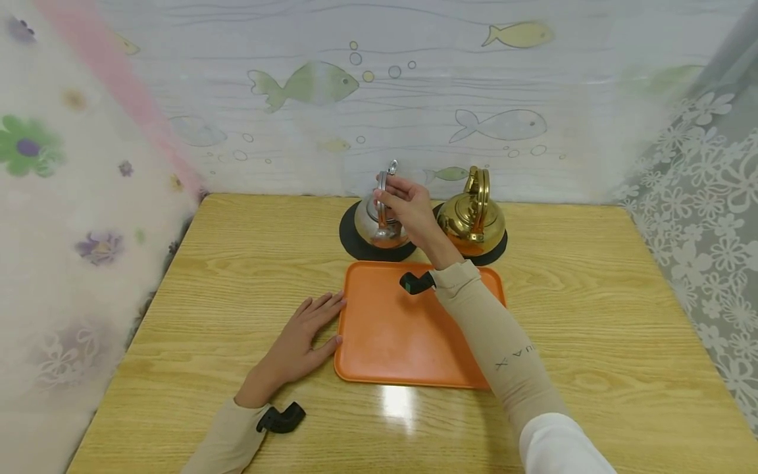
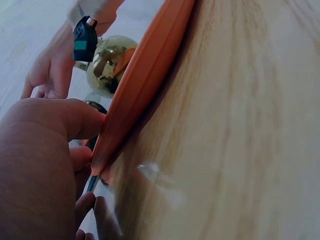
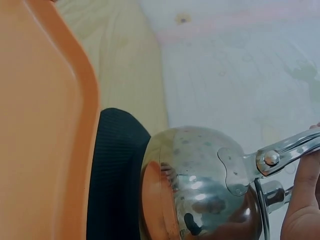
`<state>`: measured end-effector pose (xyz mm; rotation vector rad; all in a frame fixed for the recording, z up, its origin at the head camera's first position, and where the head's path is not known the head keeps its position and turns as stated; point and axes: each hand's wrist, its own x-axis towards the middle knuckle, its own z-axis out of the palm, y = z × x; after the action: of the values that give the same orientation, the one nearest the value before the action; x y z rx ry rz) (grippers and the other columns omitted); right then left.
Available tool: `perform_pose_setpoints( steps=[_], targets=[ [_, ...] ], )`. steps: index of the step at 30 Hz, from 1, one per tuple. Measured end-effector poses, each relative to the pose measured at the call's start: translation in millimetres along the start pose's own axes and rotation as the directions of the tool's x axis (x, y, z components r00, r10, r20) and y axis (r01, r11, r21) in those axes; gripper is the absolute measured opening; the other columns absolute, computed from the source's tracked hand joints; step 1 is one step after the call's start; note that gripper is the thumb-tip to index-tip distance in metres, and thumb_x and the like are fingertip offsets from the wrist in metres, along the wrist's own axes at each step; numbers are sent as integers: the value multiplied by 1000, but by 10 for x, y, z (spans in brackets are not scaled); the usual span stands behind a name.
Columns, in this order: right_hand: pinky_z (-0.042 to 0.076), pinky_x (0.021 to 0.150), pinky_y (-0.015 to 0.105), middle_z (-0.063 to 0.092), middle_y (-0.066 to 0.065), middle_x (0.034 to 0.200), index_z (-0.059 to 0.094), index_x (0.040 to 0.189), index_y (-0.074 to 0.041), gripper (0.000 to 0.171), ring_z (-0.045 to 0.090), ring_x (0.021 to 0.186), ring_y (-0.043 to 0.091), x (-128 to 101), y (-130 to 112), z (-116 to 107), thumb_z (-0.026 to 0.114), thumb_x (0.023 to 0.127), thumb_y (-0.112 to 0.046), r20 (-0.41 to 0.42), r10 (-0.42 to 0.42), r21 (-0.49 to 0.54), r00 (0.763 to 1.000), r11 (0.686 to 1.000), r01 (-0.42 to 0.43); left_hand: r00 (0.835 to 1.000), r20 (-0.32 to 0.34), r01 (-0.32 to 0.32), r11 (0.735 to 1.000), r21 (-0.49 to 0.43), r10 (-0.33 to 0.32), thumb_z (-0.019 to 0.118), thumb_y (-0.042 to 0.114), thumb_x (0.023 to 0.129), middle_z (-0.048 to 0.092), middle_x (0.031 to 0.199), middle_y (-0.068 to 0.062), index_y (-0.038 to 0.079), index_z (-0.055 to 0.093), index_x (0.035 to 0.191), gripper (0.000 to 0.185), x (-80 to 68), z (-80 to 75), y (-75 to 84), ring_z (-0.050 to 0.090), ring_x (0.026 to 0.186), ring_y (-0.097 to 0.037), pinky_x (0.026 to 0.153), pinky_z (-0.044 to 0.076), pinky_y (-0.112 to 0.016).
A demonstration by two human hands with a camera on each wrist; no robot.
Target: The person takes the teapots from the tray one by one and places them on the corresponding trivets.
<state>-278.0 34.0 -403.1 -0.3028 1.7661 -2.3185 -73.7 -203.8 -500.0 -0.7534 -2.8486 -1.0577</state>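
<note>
At the back of the table, a silver kettle (image 1: 372,227) stands on a round black mat (image 1: 355,247). My right hand (image 1: 408,207) holds its raised handle, thumb and fingers curled about the bar. The right wrist view shows the kettle's shiny body (image 3: 200,175) and the handle's riveted end (image 3: 271,158), with part of the hand at the right edge. An orange tray (image 1: 397,329) lies flat in front of the kettle. My left hand (image 1: 302,342) rests on the table with extended fingers, the fingertips right at the tray's left rim.
To the right of the silver kettle, a gold kettle (image 1: 468,217) sits on another black mat (image 1: 502,250). A curtain with fish drawings (image 1: 320,82) hangs behind the wooden table (image 1: 249,263). Lace fabric (image 1: 710,197) hangs at the right side.
</note>
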Motion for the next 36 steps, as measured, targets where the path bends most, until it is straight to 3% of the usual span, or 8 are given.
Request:
perform_pose_setpoints(
  steps=[4, 11, 19, 22, 27, 30, 36],
  targets=[
    [60, 69, 23, 68, 0, 98, 56, 141, 5, 44, 70, 83, 10, 7, 8, -11, 65, 99, -3, -5, -8, -18, 1000, 1000, 8, 1000, -11, -14, 1000, 1, 14, 66, 33, 98, 40, 162, -2, 14, 46, 155, 63, 9, 10, -13, 33, 151, -30, 122, 18, -61],
    [60, 70, 24, 69, -2, 96, 61, 137, 0, 43, 71, 75, 10, -14, 24, -47, 70, 97, -12, -48, -38, -147, 998, 989, 30, 999, -10, -31, 999, 9, 31, 67, 32, 99, 40, 162, -5, 14, 45, 155, 63, 20, 7, -33, 34, 151, -32, 121, 18, -63],
    [61, 78, 27, 71, 1, 98, 67, 129, 1, 37, 70, 84, 11, -121, 37, -50, 73, 94, -12, -52, -92, -212, 994, 974, 79, 999, -17, -41, 999, 5, 41, 67, 29, 98, 41, 161, -6, 12, 46, 155, 63, -1, -1, -48, 35, 150, -34, 121, 19, -64],
    [59, 80, 24, 71, 9, 103, 68, 127, 1, 36, 69, 86, 14, -213, 33, -68, 72, 95, -13, -45, -134, -320, 990, 941, 113, 999, -15, -43, 999, 10, 43, 67, 29, 98, 41, 161, -6, 12, 45, 155, 63, 2, -6, -57, 35, 150, -33, 121, 19, -64],
    [56, 81, 26, 72, 19, 111, 66, 129, 5, 36, 68, 96, 26, -417, 0, -103, 67, 98, -12, 19, -164, -499, 986, 853, 152, 999, -21, -41, 999, 25, 41, 67, 28, 98, 42, 160, -7, 12, 46, 155, 63, 2, -32, -77, 36, 150, -34, 121, 19, -63],
    [57, 84, 34, 72, 21, 114, 65, 131, 6, 36, 68, 101, 30, -554, -17, -121, 64, 100, -11, 79, -148, -551, 986, 818, 167, 999, -22, -31, 999, 29, 32, 67, 27, 98, 43, 160, -7, 11, 47, 154, 62, 1, -55, -79, 36, 149, -34, 121, 19, -63],
    [58, 94, 42, 69, 20, 123, 63, 134, 3, 37, 67, 108, 26, -841, -38, -159, 61, 103, -16, 148, -93, -615, 985, 771, 166, 999, -31, -25, 996, 82, 28, 66, 27, 99, 42, 160, -9, 9, 45, 155, 63, -1, -91, -45, 33, 150, -39, 121, 20, -64]
  ],
)
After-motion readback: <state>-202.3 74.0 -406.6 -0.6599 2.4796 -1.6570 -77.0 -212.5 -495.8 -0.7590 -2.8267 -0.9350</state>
